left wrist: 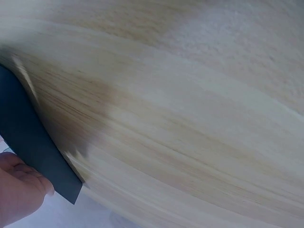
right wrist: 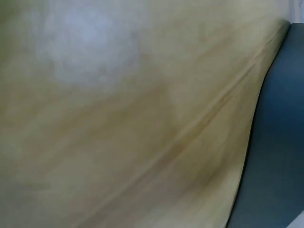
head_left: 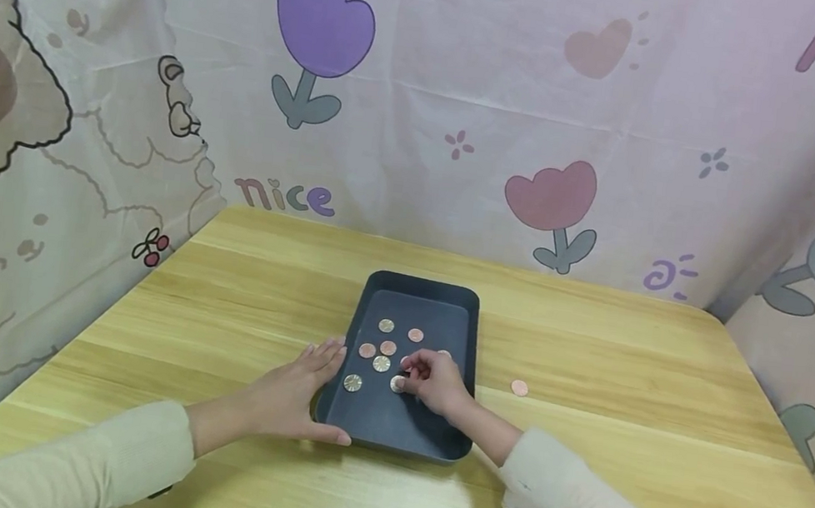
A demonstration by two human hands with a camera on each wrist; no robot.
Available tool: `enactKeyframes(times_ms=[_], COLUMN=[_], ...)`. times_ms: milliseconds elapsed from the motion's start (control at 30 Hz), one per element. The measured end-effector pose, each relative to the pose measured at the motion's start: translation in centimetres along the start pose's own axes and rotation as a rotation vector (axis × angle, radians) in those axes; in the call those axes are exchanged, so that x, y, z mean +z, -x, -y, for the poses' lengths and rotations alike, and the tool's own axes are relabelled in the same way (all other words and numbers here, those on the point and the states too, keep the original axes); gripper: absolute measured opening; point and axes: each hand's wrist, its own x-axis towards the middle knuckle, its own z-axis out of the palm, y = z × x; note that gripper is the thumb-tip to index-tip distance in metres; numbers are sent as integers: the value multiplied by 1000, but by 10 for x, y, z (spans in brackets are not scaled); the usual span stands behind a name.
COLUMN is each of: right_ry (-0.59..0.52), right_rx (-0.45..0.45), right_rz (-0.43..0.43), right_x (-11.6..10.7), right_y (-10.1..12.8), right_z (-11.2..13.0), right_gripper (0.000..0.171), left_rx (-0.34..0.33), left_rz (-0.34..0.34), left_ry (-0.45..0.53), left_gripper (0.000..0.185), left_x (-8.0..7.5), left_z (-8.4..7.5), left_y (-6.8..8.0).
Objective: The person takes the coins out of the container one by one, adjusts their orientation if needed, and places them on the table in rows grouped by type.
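While "nice" [head_left: 284, 195] reads on the cloth backdrop in the head view, the left hand [head_left: 293, 396] lies flat against the tray [head_left: 473, 328], and the right hand [head_left: 434, 381] pinches a coin [head_left: 397, 384] inside it, hiding part of it. One coin [head_left: 519, 387] lies on the table [head_left: 630, 355]. Left wrist view: blurred tray edge [left wrist: 28, 137], fingertips [left wrist: 21, 185] touching. Right wrist view: only blurred wood and tray [right wrist: 275, 142].

Coins [head_left: 381, 363] lie in the tray [head_left: 470, 328]; one coin [head_left: 519, 388] lies right of it.
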Motion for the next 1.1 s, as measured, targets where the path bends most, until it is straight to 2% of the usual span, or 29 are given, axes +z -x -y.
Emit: enactKeyframes(times_ms=[267, 500, 700, 933, 1100], right_ry=[76, 152, 187, 194, 187], right_rx=[-18, -13, -17, 12, -12], right_rz=[17, -33, -39, -52, -94], right_x=[4, 7, 9, 9, 11], right_y=[1, 3, 5, 5, 5], right_z=[0, 2, 4, 4, 3], right_gripper=[17, 15, 16, 13, 13], left_rx=[9, 11, 10, 8, 6], left_rz=[-14, -8, -12, -13, -18], left_ry=[-8, 16, 13, -2, 3], left_gripper=[114, 114, 115, 115, 115], left_x=[-1, -1, 1, 1, 1], left_z=[0, -2, 0, 1, 2], left_y=[2, 1, 1, 1, 1])
